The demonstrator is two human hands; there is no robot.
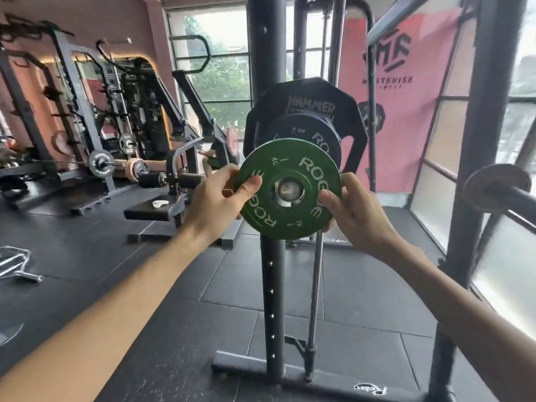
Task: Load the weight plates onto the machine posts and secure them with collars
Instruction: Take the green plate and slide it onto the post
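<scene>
Green weight plate (pixel 290 189) faced the camera squarely, its flat side upright and its centre hole lined up over the shiny end of the machine post (pixel 289 189), whose axis ran straight away from the viewer. White lettering read "ROGUE" twice around the face, with a small "1 KG" mark near the top and another near the bottom. Directly behind the green plate sat a smaller-looking black plate (pixel 316 137) also marked "ROGUE", and behind that a large black plate (pixel 311 95) marked "HAMMER". The left hand (pixel 220 198) gripped the green plate's left edge, thumb across its face; the right hand (pixel 352 210) clamped its right edge likewise. Behind the plates rose a dark upright column (pixel 265 53), and to the right of them hung a red banner (pixel 406 82) whose logo text was too blurred to read.
</scene>
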